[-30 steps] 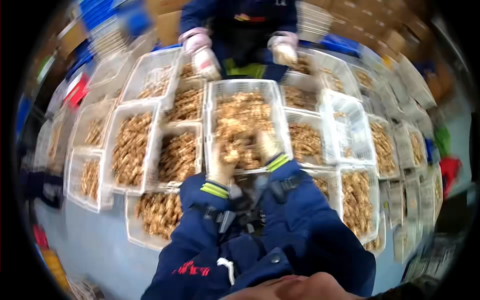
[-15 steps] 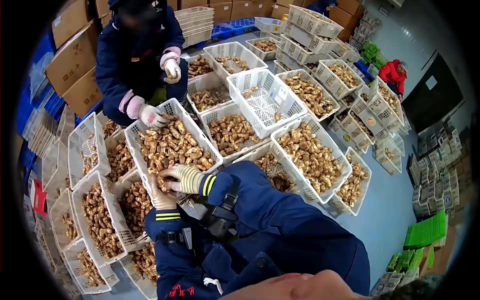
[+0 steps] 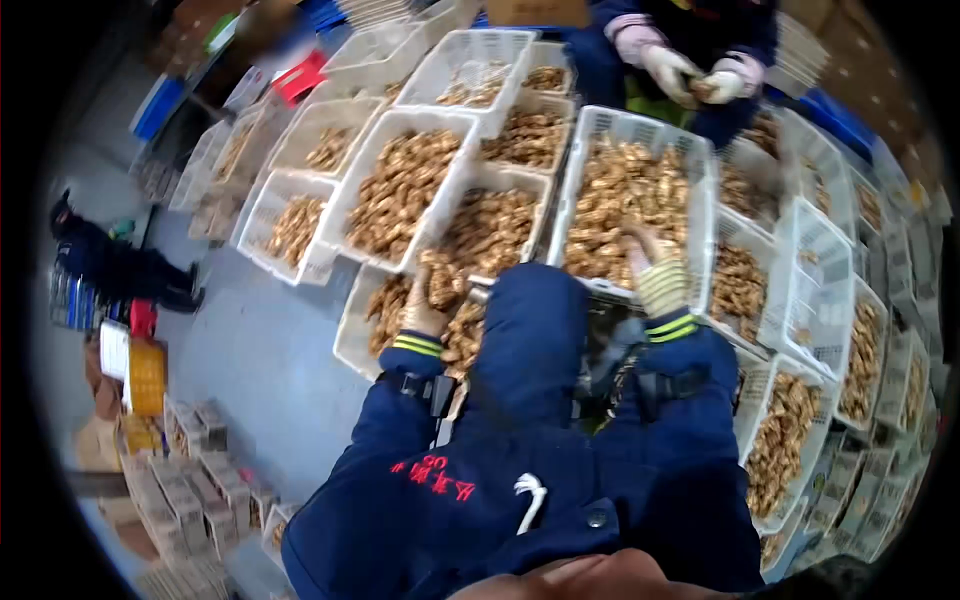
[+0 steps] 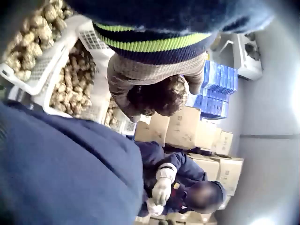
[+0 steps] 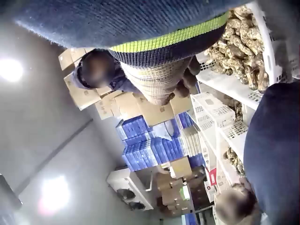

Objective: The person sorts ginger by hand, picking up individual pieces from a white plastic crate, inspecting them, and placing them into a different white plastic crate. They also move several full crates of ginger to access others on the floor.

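Observation:
My left hand (image 3: 428, 312), in a knit glove, grips a brown knobbly mushroom (image 3: 440, 278) over the front-left crate (image 3: 352, 335). In the left wrist view that mushroom (image 4: 174, 96) sits between the curled fingers and thumb, its underside dark. My right hand (image 3: 658, 275) reaches over the near end of the middle crate (image 3: 578, 190), its fingers extended at the heaped mushrooms (image 3: 630, 195). In the right wrist view the gloved right hand (image 5: 157, 82) shows its fingers from the side, with no mushroom visible in them.
Across from me a person in white gloves (image 3: 725, 85) holds something small and brown. White crates of mushrooms (image 3: 400, 185) crowd both sides, and a sparsely filled crate (image 3: 815, 290) stands at right. Grey floor (image 3: 250, 350) shows at left, where another person (image 3: 115, 250) is.
Both hands were together at the middle crate's near end; now the left has carried a mushroom left, while the right stays at that crate. The person opposite has brought both hands together. The head view turned.

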Motion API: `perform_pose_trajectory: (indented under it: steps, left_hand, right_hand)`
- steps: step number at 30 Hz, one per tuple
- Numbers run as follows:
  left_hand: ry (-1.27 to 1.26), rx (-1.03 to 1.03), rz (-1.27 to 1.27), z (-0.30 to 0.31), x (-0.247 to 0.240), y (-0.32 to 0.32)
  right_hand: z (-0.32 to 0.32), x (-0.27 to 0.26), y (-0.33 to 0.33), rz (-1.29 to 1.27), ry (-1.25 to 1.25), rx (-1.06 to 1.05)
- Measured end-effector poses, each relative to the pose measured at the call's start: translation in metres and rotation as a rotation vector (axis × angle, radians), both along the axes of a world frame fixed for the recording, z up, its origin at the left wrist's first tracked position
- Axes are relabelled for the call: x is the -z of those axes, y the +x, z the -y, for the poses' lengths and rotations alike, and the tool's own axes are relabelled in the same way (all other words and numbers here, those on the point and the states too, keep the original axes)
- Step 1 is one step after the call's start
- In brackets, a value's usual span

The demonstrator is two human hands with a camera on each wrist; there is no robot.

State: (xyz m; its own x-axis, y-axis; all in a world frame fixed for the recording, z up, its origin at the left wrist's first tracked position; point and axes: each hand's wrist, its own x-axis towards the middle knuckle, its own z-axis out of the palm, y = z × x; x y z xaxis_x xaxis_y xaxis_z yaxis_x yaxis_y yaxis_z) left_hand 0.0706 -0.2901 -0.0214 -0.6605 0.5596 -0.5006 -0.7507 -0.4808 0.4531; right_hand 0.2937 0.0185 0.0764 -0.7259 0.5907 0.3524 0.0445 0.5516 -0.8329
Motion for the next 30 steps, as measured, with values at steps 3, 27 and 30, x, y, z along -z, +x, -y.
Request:
perform_pose_trajectory:
  steps: [3, 27, 30]
  left_hand:
    - [-0.309, -0.111, 0.056, 0.064, 0.042, 0.004]
    - [-0.323, -0.272, 0.194, 0.142, 0.181, 0.042]
    - [-0.426, -0.194, 0.194, 0.142, 0.181, 0.036]
  right_hand:
    - [0.007, -0.001, -0.015, -0.028, -0.301, -0.028]
    - [0.002, 0.035, -0.025, 0.081, -0.315, -0.088]
    - [0.000, 0.030, -0.022, 0.121, -0.279, -0.037]
